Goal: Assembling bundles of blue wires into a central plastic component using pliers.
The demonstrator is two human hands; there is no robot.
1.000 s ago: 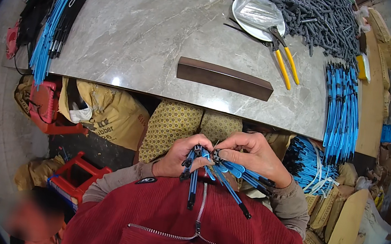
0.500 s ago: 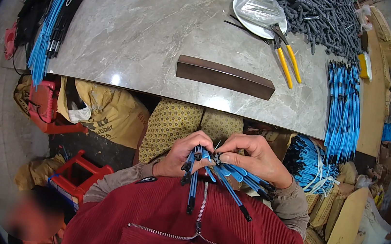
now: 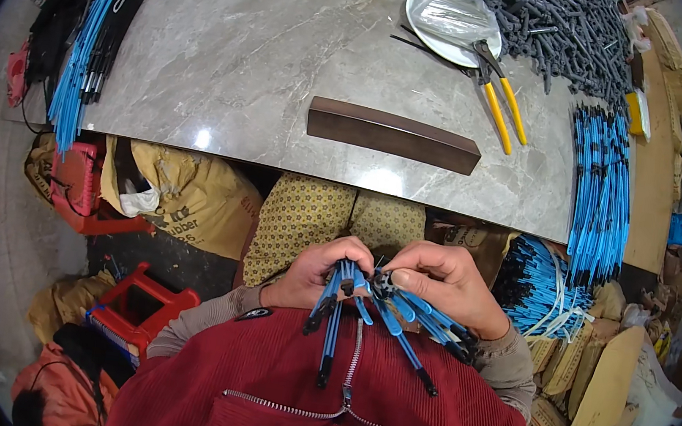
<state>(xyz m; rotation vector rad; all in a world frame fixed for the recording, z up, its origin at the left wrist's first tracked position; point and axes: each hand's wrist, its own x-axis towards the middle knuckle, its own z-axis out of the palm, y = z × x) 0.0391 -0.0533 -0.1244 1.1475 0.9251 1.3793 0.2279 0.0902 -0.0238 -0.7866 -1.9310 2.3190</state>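
Note:
In front of my chest, both hands hold a fanned cluster of blue ribs (image 3: 398, 305) with black ends, like part of an umbrella frame. The ribs spread down and outward over my jacket. My left hand (image 3: 308, 275) is closed around several ribs at the left side of the cluster. My right hand (image 3: 455, 287) pinches at a small black notched hub (image 3: 383, 283), where the ribs come together. A thin wire end seems to stick up between the two hands. The fingertips partly hide the joints.
A grey marble-look table (image 3: 233, 55) lies ahead, with a dark brown block (image 3: 393, 134), yellow-handled pliers (image 3: 499, 100), a white plate (image 3: 457, 27) and dark grey parts (image 3: 559, 35). Blue rib bundles (image 3: 599, 194) hang over its right edge. A red stool (image 3: 142, 308) stands at left.
Both hands have dipped slightly with the cluster. The ribs in my left hand have swung and spread a little. At lower left, the other person has shifted.

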